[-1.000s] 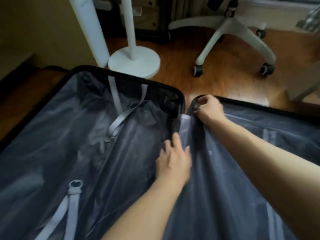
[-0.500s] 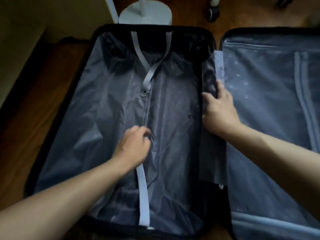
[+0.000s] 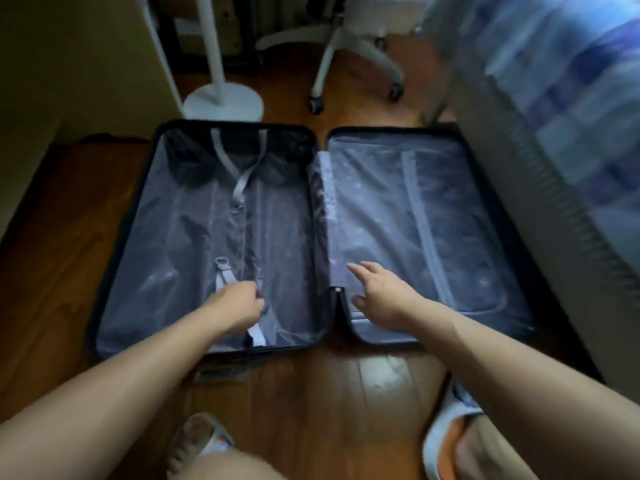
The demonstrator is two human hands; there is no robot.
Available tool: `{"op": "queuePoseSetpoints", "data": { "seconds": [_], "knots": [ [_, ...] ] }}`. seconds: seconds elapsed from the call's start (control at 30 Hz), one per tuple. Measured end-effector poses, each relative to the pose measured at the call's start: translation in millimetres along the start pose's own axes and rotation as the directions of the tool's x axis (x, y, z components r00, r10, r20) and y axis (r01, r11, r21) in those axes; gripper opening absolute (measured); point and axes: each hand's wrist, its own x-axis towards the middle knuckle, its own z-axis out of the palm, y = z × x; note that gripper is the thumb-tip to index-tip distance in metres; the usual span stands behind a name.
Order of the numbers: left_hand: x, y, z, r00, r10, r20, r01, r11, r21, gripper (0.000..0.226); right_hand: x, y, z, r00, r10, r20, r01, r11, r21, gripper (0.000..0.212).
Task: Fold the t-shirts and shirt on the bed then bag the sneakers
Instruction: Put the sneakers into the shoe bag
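Lying open on the wooden floor (image 3: pixel 311 393), a black suitcase (image 3: pixel 322 161) is being reached into beside the bed (image 3: pixel 571 109). The lower strap (image 3: pixel 221 278) is being pinched by the curled left hand (image 3: pixel 239 306); the right hand (image 3: pixel 384 292) is being held flat, fingers spread, over the zipped divider (image 3: pixel 433 220). T-shirts, shirt and sneakers cannot be told.

Open suitcase (image 3: pixel 311 237) flat on wood floor (image 3: pixel 311 393), both halves up, black rim, grey-blue lining. L half: pale straps, upper pair (image 3: pixel 239 174) joined in a V, lower strap w/ buckle (image 3: pixel 221 268) near front edge. R half: zipped divider panel, pale zip line (image 3: pixel 426 230) running front to back. Bed (image 3: pixel 554 150) w/ blue checked cover just beside R half.
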Motion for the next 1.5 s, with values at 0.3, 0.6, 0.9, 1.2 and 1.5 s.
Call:
{"op": "queuePoseSetpoints", "data": {
  "seconds": [0.3, 0.6, 0.9, 1.2, 1.5],
  "knots": [
    [-230.8, 356.9, -43.4, 0.700, 0.660, -0.273, -0.714, 0.638, -0.290, 0.017, -300.9, 88.7, -101.9, 0.832, 0.411, -0.372, -0.303, 0.899, 0.316, 0.041],
    [-436.3, 492.0, 89.7, 0.370, 0.929, 0.013, -0.861, 0.349, -0.370, 0.011, -576.6, 168.4, -79.2, 0.320, 0.881, -0.348, -0.503, 0.469, 0.726, 0.025],
    [-573.9, 555.2, 244.2, 0.150, 0.975, 0.164, -0.965, 0.180, -0.190, 0.030, -713.9, 217.4, 77.2, -0.118, 0.992, -0.041, -0.105, 0.029, 0.994, 0.020],
    [-637.7, 633.3, 403.1, -0.014, 0.896, 0.444, -0.950, -0.150, 0.275, 0.071, -939.7, 280.7, 200.9, -0.549, 0.757, 0.353, -0.149, -0.505, 0.850, 0.066],
    [-617.4, 631.1, 414.6, 0.011, 0.839, 0.545, -0.966, -0.132, 0.223, 0.064, -961.0, 292.1, 256.3, -0.680, 0.709, 0.184, -0.269, -0.476, 0.837, 0.048]
  ]
}}
